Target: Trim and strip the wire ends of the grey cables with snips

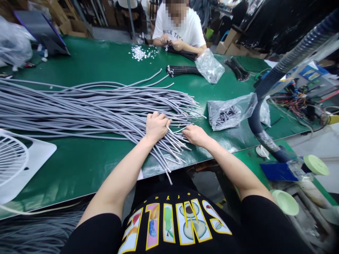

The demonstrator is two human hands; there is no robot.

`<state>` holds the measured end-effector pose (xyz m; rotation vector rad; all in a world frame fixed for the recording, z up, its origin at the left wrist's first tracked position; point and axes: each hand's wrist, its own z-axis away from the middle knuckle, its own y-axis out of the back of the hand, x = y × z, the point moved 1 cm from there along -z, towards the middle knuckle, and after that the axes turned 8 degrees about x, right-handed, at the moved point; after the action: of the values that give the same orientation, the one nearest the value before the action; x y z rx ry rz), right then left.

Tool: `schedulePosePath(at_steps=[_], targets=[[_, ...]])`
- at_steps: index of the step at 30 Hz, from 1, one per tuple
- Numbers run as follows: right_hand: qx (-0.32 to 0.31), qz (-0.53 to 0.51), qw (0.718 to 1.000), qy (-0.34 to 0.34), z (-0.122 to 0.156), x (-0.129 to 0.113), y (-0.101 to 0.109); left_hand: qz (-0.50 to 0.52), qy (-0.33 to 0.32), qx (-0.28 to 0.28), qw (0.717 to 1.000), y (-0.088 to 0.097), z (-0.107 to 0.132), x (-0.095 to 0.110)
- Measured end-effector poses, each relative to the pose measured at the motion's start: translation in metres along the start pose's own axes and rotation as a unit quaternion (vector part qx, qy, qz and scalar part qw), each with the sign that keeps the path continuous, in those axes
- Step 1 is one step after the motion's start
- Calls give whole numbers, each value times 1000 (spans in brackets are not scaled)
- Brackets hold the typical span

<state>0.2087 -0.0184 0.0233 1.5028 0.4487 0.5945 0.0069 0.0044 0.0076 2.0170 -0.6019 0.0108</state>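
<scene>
A wide bundle of long grey cables (100,106) lies across the green table, with pale stripped ends pointing right and towards me. My left hand (157,126) rests on the bundle near those ends, its fingers curled round a grey cable. To its right, my right hand (196,135) pinches the whitish tip of a cable (180,130) between thumb and fingers. Several cable ends (169,165) fan out below my hands, some reaching past the table's front edge. A clear plastic bag (226,111) of short dark grey pieces stands right of the bundle.
Across the green table (100,60) a person in a white shirt (182,26) handles small parts. Black cable bundles (182,70), a plastic bag (210,66) and white bits (140,53) lie there. A flexible duct (280,70) rises at right; a white fan (39,151) lies left.
</scene>
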Motion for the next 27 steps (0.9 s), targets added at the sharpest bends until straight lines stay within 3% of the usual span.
schedulePosePath(at_steps=[2, 4, 7, 9, 15, 19, 27], targets=[[7, 30, 999, 9, -5, -1, 10, 24, -34, -10, 999, 1, -1, 0], [11, 46, 999, 14, -11, -1, 21, 34, -61, -68, 995, 3, -1, 0], [6, 38, 999, 19, -22, 2, 35, 26, -49, -159, 986, 6, -1, -1], [9, 27, 999, 17, -28, 4, 42, 37, -40, -183, 982, 9, 0, -2], [31, 35, 999, 2, -36, -4, 54, 35, -28, -219, 975, 12, -1, 2], [9, 34, 999, -1, -32, -11, 59, 8, 3, -238, 971, 10, -2, 7], [3, 19, 998, -62, -19, -16, 53, 22, 9, -227, 974, 6, -2, 7]])
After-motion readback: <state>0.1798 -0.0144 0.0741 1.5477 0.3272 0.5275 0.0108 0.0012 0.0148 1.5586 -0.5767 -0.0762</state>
